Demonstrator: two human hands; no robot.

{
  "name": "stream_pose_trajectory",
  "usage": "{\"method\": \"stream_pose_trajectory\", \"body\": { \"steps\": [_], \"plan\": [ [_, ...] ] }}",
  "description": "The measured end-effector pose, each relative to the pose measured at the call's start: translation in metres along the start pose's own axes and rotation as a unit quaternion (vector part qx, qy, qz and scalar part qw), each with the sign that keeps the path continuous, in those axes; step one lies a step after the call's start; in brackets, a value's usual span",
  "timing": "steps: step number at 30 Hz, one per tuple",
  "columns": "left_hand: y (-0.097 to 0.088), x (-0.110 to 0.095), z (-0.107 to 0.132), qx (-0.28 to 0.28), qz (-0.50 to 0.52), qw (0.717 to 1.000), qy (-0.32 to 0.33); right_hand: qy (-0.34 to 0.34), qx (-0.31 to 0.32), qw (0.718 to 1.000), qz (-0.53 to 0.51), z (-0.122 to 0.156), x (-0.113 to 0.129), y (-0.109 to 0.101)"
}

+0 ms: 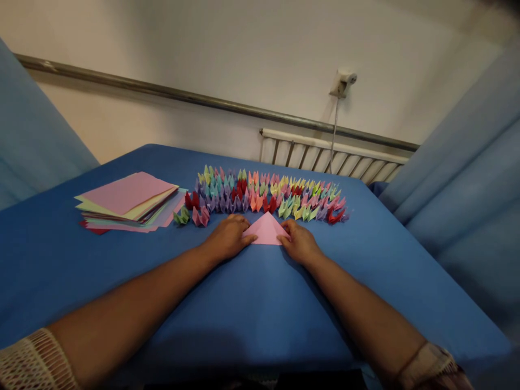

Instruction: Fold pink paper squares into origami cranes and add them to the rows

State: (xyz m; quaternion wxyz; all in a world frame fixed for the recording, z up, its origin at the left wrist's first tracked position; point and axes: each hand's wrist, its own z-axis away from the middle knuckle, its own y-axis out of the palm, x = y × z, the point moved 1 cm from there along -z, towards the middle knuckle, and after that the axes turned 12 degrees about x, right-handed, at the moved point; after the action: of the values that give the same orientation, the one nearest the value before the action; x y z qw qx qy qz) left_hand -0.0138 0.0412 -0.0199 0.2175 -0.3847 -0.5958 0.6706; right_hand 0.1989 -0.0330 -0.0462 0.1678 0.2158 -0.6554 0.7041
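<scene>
A sheet of pink paper, folded to a triangle with its peak pointing away from me, is between my hands over the blue table. My left hand grips its left corner, thumb on top and fingers behind. At the right corner, my right hand pinches the paper in the same way. Just beyond the triangle stand many folded paper cranes in rows, in red, pink, purple, green, yellow and blue.
A stack of coloured paper sheets, pink on top, lies at the left of the blue-covered table. Behind are a wall rail, a radiator and a socket with a cord. Blue curtains hang at both sides.
</scene>
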Motion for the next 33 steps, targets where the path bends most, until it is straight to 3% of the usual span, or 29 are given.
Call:
{"method": "stream_pose_trajectory", "body": {
  "steps": [8, 12, 16, 19, 23, 33],
  "plan": [
    [0.007, 0.002, 0.001, -0.022, -0.019, 0.997, -0.073, 0.066, 0.021, 0.996, 0.063, 0.008, 0.004, -0.008],
    [0.005, -0.008, 0.003, -0.028, -0.039, 0.999, -0.009, 0.079, 0.017, 0.992, 0.102, 0.011, 0.003, -0.010],
    [0.008, -0.021, 0.005, 0.025, -0.027, 0.996, 0.087, 0.111, 0.017, 0.982, 0.150, 0.014, 0.004, -0.011],
    [0.011, -0.025, 0.005, 0.050, -0.003, 0.995, 0.085, 0.100, 0.001, 0.981, 0.166, 0.014, 0.009, -0.009],
    [0.013, -0.023, 0.002, 0.037, 0.006, 0.996, 0.083, 0.083, -0.025, 0.985, 0.149, 0.011, 0.022, -0.003],
    [0.015, -0.012, -0.003, 0.020, 0.062, 0.996, 0.056, 0.137, 0.035, 0.987, 0.077, -0.014, 0.019, -0.011]
  ]
}}
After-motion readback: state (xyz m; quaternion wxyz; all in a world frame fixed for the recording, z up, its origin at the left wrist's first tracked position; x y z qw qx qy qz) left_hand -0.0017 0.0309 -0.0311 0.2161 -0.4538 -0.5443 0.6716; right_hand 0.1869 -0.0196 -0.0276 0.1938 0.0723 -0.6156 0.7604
